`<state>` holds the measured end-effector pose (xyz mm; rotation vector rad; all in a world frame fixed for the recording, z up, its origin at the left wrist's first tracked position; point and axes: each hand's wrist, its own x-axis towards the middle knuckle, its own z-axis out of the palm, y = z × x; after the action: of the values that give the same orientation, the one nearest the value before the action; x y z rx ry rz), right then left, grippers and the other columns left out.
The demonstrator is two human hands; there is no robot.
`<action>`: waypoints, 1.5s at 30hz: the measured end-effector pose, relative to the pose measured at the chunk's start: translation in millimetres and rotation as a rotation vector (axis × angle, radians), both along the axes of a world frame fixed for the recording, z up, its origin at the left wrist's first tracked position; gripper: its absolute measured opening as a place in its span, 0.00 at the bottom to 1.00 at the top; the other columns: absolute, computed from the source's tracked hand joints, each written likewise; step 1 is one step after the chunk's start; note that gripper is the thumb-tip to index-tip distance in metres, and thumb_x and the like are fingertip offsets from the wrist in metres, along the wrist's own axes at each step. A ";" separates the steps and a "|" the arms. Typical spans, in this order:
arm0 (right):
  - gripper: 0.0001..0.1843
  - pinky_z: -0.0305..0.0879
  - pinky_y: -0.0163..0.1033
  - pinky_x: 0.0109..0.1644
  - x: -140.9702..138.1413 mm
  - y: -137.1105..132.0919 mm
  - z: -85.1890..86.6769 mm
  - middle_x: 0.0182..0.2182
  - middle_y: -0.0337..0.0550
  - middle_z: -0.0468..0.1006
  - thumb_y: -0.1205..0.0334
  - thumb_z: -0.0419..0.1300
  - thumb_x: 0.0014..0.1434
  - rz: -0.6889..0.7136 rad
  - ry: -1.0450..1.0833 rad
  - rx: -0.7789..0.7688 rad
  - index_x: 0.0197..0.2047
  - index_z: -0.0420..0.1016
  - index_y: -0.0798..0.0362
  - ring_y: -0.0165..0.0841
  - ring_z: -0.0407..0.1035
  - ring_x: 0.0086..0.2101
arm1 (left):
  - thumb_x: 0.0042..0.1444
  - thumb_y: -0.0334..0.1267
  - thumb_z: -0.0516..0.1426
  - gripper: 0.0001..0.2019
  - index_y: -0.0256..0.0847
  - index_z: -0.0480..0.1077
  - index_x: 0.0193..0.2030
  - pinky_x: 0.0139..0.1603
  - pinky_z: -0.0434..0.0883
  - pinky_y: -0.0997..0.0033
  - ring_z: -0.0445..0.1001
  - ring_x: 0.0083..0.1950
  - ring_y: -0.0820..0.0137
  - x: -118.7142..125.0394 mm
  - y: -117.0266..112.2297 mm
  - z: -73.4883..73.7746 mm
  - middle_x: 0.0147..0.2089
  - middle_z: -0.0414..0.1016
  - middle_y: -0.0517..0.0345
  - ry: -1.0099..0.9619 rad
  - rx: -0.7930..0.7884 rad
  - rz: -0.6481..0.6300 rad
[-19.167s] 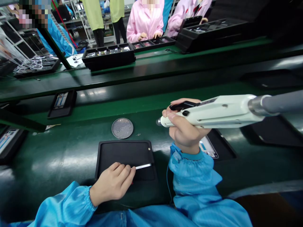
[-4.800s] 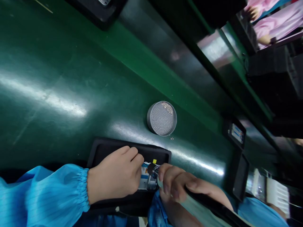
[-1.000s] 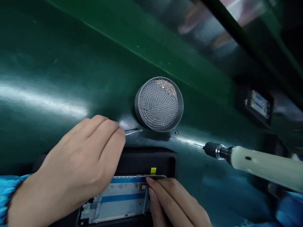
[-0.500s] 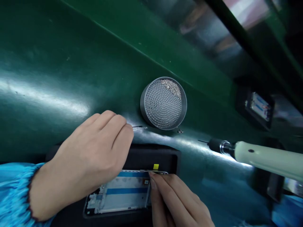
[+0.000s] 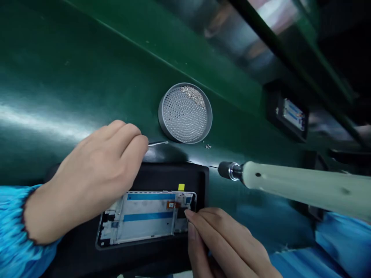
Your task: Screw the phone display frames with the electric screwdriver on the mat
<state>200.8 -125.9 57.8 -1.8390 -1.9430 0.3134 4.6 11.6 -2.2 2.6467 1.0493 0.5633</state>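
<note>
Black tray (image 5: 162, 175) holds phone frame (image 5: 146, 227); grey dish (image 5: 163, 122), screws (image 5: 193, 95)

- Desk (image 5: 95, 65): dark green
- Tray (image 5: 165, 174): black
- Device frame (image 5: 146, 218): silvery white, two blue stripes, orange patch, black rim
- Tab (image 5: 181, 187) near the tray's far edge: bright yellow
- Tweezers (image 5: 158, 144): silver
- Screwdriver (image 5: 290, 181): pale green body, black nose, silver ring
- Dish (image 5: 185, 121): grey, patterned with dots
- Sleeve (image 5: 14, 220): bright blue
</note>
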 end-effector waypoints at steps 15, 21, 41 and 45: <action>0.49 0.60 0.60 0.48 24.3 12.5 -19.3 0.50 0.60 0.66 0.35 0.68 0.46 0.316 -0.177 -0.278 0.59 0.61 0.61 0.54 0.59 0.49 | 0.66 0.31 0.51 0.06 0.41 0.66 0.38 0.35 0.71 0.59 0.72 0.41 0.60 0.7 4.0 5.5 0.42 0.72 0.51 0.021 0.078 -0.041; 0.43 0.57 0.54 0.47 23.4 14.3 -21.9 0.46 0.53 0.70 0.39 0.70 0.46 0.317 -0.149 -0.262 0.55 0.63 0.59 0.50 0.61 0.47 | 0.65 0.30 0.52 0.04 0.40 0.66 0.39 0.37 0.72 0.57 0.72 0.40 0.60 0.7 5.7 4.3 0.41 0.72 0.51 0.001 0.059 -0.058; 0.10 0.70 0.31 0.28 19.1 25.6 -25.4 0.30 0.39 0.77 0.60 0.66 0.56 0.069 0.751 -0.157 0.41 0.73 0.52 0.28 0.72 0.26 | 0.64 0.23 0.53 0.07 0.31 0.68 0.46 0.42 0.70 0.63 0.70 0.39 0.64 6.7 -41.4 11.7 0.40 0.71 0.50 -0.197 0.083 -0.187; 0.11 0.66 0.28 0.24 15.1 26.5 -30.6 0.26 0.36 0.77 0.63 0.67 0.51 0.054 0.795 -0.171 0.39 0.73 0.51 0.25 0.69 0.21 | 0.63 0.23 0.53 0.06 0.30 0.68 0.45 0.37 0.69 0.63 0.68 0.36 0.64 8.9 -41.8 13.7 0.36 0.71 0.51 -0.164 0.056 -0.181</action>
<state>215.9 -99.4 27.2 -1.4236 -1.4253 1.0691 13.6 -30.2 11.6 2.6536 0.7491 0.7643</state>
